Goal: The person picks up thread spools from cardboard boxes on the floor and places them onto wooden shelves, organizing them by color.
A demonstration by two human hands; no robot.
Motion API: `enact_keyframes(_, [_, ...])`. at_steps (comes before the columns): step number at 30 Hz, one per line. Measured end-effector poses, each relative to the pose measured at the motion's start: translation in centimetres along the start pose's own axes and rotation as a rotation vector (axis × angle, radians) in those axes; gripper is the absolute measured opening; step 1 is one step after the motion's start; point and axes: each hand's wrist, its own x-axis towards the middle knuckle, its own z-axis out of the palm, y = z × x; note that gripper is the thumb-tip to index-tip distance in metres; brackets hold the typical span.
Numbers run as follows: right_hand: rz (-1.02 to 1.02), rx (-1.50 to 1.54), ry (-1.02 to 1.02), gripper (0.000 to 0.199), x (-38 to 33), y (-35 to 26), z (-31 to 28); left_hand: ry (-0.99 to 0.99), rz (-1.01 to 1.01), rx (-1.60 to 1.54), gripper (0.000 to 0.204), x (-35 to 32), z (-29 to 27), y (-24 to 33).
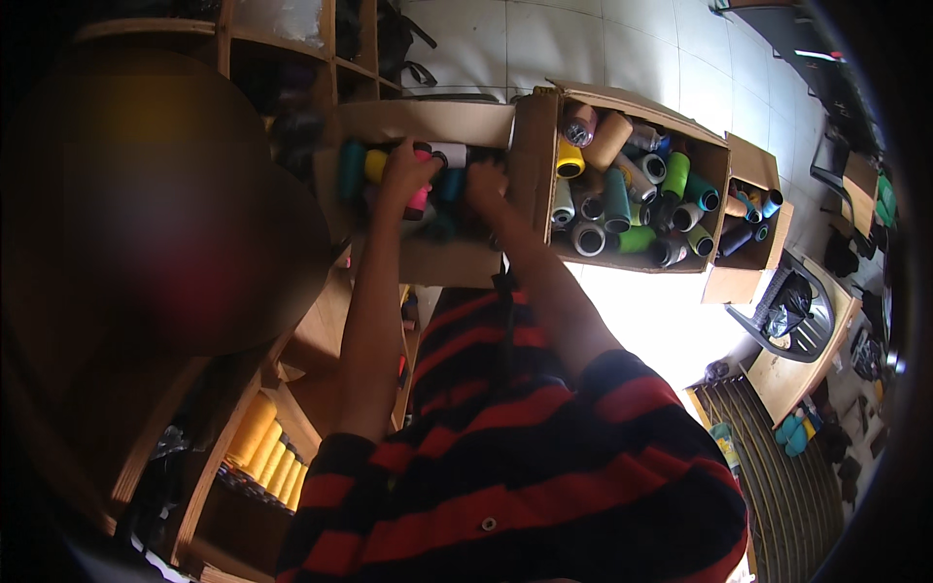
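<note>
Both my arms reach into an open cardboard box (423,119) holding thread cones. My left hand (406,173) is closed around a pink thread cone (418,201), which stands upright at its fingers. A yellow cone (374,167) and a teal cone (351,171) lie to the left of that hand. Between my hands are a white cone (451,154) and a dark blue-teal cone (450,185). My right hand (486,185) is at the box's right side with its fingers curled. What it grips, if anything, is lost in shadow.
A second cardboard box (637,97) full of mixed thread cones adjoins on the right, with a smaller box (748,155) of cones beyond. Wooden shelving (219,466) on the left holds yellow cones (264,452). A dark chair (812,325) stands at right. The far left is blurred.
</note>
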Motion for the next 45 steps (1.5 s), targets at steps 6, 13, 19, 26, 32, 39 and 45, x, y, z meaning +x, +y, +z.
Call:
enact_keyframes(6, [0.079,0.193,-0.087,0.039,1.4,0.1,0.8,0.012,-0.176,-0.446,0.047,0.8,0.0,-2.8])
enact_keyframes(13, [0.011,0.164,0.118,0.04,1.0,0.8,2.2,0.223,-0.108,-0.487,0.043,-6.3,-1.0,-7.2])
enact_keyframes(19, [-0.159,0.357,0.268,0.051,-2.2,1.6,0.7,0.166,-0.148,-0.682,0.041,-11.8,-1.7,-8.4])
enact_keyframes(26, [-0.743,0.389,0.283,0.051,-4.2,3.8,-3.8,0.219,-0.14,-0.72,0.045,-12.2,-1.6,-10.6])
enact_keyframes(32, [-0.914,0.45,0.416,0.042,-3.7,3.1,-5.3,0.233,-0.162,-0.748,0.045,-12.3,-1.8,-11.3])
enact_keyframes(39, [-0.784,0.459,0.181,0.043,-4.5,0.6,-7.6,0.255,-0.152,-0.75,0.044,-12.5,-1.8,-10.8])
enact_keyframes(45, [-0.598,0.293,-0.185,0.048,-3.3,0.5,-6.1,0.238,-0.113,-0.768,0.046,-12.9,-2.1,-11.2])
